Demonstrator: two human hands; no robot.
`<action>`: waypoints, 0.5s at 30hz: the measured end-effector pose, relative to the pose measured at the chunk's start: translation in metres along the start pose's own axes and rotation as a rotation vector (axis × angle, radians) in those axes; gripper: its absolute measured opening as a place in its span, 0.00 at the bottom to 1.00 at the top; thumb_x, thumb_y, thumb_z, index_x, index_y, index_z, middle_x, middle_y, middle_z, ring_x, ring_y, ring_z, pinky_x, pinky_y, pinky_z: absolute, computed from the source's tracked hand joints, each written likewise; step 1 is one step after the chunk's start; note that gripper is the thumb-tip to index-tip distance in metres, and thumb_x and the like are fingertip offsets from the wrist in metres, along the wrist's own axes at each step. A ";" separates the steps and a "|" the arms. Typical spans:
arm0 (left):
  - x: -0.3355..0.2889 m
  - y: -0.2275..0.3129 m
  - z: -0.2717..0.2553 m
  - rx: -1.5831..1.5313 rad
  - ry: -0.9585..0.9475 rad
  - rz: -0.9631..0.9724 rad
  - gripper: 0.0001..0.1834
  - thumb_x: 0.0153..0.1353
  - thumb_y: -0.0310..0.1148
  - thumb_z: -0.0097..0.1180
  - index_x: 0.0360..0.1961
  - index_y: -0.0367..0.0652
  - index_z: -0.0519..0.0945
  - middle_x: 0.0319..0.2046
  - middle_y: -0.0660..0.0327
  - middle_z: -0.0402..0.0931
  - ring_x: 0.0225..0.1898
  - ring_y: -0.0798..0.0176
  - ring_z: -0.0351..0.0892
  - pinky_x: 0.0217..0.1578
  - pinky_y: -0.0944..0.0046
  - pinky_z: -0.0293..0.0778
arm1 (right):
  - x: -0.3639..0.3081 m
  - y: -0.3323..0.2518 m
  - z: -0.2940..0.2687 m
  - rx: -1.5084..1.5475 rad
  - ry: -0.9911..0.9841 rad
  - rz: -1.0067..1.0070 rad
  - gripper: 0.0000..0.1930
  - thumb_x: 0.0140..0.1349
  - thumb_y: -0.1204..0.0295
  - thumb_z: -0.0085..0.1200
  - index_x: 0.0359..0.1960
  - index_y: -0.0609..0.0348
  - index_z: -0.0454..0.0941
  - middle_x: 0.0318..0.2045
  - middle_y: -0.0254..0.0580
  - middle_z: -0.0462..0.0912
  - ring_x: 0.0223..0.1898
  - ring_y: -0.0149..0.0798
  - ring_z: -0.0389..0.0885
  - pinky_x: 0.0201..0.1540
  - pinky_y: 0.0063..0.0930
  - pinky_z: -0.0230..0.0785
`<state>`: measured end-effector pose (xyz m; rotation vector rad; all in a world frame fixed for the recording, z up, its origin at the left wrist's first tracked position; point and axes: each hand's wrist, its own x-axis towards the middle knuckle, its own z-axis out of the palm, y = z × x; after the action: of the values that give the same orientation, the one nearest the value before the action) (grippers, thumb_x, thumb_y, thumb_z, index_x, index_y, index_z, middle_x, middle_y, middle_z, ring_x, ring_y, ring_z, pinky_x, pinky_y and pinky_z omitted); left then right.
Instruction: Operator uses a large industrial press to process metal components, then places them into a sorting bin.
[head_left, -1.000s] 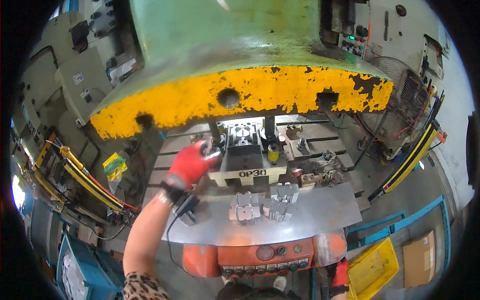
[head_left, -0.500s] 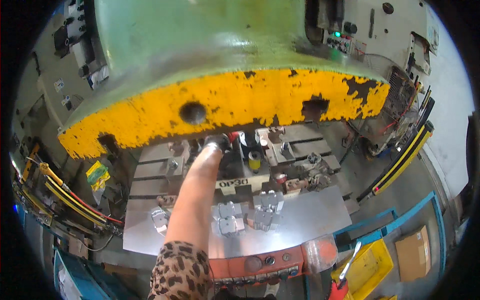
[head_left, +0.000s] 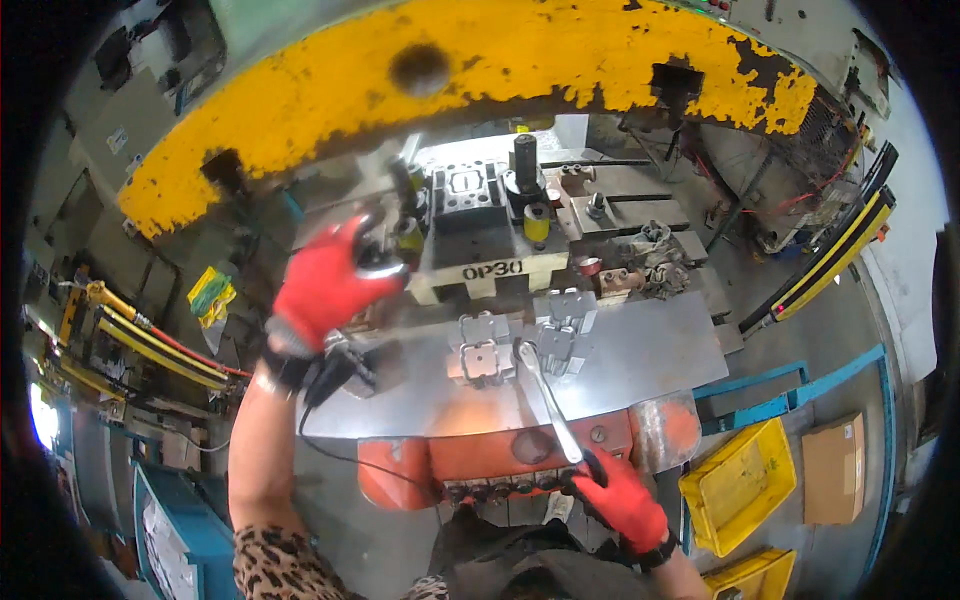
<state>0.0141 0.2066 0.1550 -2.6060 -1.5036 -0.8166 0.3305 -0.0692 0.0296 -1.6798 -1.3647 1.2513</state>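
While your right hand (head_left: 625, 500) grips a long silver tool (head_left: 550, 405) near its lower end, red-gloved fingers wrapped round the handle, your left hand (head_left: 330, 280) hangs in the air farther up and to the left of it. Your left thumb and fingers curve toward the right with a gap between them, but blur hides the fingertips, so you cannot tell from this view whether they pinch anything. The silver tool slants up and leftward from your right hand, and its rounded head ends just beside the grey metal blocks (head_left: 480, 362), grouped to the right of and lower than your left hand; whether the head touches them you cannot tell. These blocks sit on a flat metal plate (head_left: 650, 350), which spreads beyond your right hand and passes below your left. Just to the right of your left hand stands the die set (head_left: 545, 268), with its pale base, a dark upright post (head_left: 525, 165) and a yellow cylinder (head_left: 537, 224) on the side away from that hand. Overhead, beyond both hands, the chipped yellow press ram (head_left: 540, 50) spans the view. A dark band (head_left: 288, 368) circles your left wrist, and a black cable (head_left: 345, 458) loops beneath it toward the red control panel (head_left: 480, 455), which lies to the left of and just beyond your right hand. To the right of your right hand is a yellow bin (head_left: 735, 485), with a cardboard box (head_left: 833, 470) farther right again
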 end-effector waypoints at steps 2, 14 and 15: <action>-0.048 -0.003 -0.030 0.013 -0.038 -0.130 0.40 0.43 0.45 0.74 0.58 0.40 0.75 0.44 0.50 0.79 0.48 0.47 0.79 0.51 0.53 0.74 | 0.015 -0.009 0.011 0.050 -0.023 -0.030 0.20 0.64 0.66 0.57 0.55 0.59 0.73 0.35 0.48 0.83 0.38 0.51 0.82 0.43 0.42 0.72; -0.165 -0.085 -0.005 0.193 -0.241 -0.262 0.56 0.39 0.54 0.74 0.69 0.40 0.65 0.62 0.42 0.68 0.65 0.40 0.66 0.66 0.49 0.60 | 0.017 -0.001 0.026 0.266 -0.064 0.080 0.21 0.63 0.71 0.58 0.59 0.59 0.75 0.40 0.43 0.84 0.41 0.36 0.81 0.46 0.33 0.73; -0.163 -0.090 0.005 0.146 -0.230 -0.233 0.56 0.39 0.52 0.74 0.69 0.42 0.65 0.63 0.41 0.68 0.65 0.40 0.65 0.67 0.49 0.60 | 0.015 -0.003 0.025 0.216 -0.010 0.052 0.20 0.63 0.74 0.57 0.58 0.60 0.76 0.38 0.38 0.84 0.39 0.30 0.79 0.43 0.28 0.72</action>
<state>-0.1217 0.1258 0.0569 -2.5199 -1.8751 -0.4074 0.3065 -0.0561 0.0190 -1.5691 -1.1527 1.3860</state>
